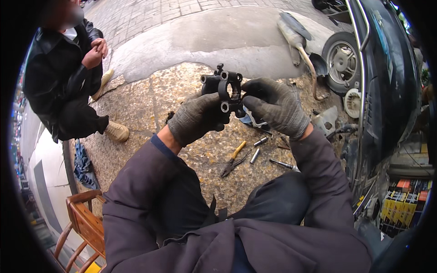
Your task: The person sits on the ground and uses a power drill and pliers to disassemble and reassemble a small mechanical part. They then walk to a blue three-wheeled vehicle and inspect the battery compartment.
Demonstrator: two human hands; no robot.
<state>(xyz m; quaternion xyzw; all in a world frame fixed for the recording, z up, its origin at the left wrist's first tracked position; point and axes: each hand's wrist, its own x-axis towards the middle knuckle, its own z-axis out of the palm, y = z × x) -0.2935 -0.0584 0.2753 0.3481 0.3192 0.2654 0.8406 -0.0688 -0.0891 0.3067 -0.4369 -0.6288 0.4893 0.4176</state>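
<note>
A black metal housing (223, 86) with a round bore and bolt bosses is raised in front of me. My gloved left hand (191, 119) is closed around its lower left part. My gloved right hand (276, 105) grips its right side with bent fingers, the fingertips partly hidden by it. On the pebbled ground beneath lie yellow-handled pliers (235, 156), short steel sockets (260, 141) and a long steel tool (281, 163). Behind my right hand are a blue cloth and metal pieces, partly hidden.
A person in dark clothes (54, 82) crouches at left. A wooden stool (86, 214) stands lower left, near a blue rag (84, 168). At right are a scooter body (382, 100), a wheel (341, 61), an exhaust (291, 36) and removed parts (325, 120). A paved road (150, 18) runs behind.
</note>
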